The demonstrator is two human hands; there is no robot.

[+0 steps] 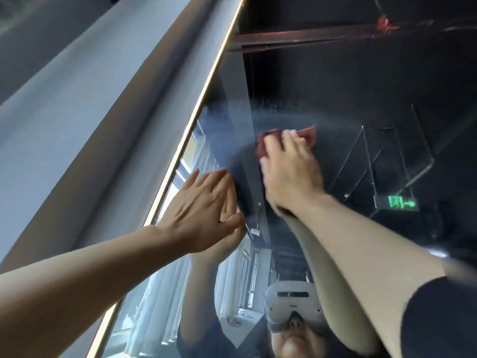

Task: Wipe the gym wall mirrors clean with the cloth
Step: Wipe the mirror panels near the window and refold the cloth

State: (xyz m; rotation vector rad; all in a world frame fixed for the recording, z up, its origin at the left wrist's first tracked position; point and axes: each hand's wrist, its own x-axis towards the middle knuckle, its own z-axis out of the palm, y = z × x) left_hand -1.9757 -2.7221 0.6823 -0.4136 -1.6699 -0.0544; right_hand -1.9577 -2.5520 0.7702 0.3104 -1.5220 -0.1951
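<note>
- My right hand presses the pink cloth flat on the wall mirror, fingers grasping it, to scrub the haze.
- My left hand braces on the glass near the gold frame, fingers released.

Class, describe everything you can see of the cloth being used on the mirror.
The cloth is a reddish-pink, soft-looking fabric, bunched up rather than spread flat. Most of it is hidden under the right hand, which presses it against the mirror; a crumpled corner sticks out past the fingertips, and a sliver shows below the wrist. It sits high on the glass, just under a pale, hazy arc-shaped smear. Its reflection cannot be told apart from it.
</note>
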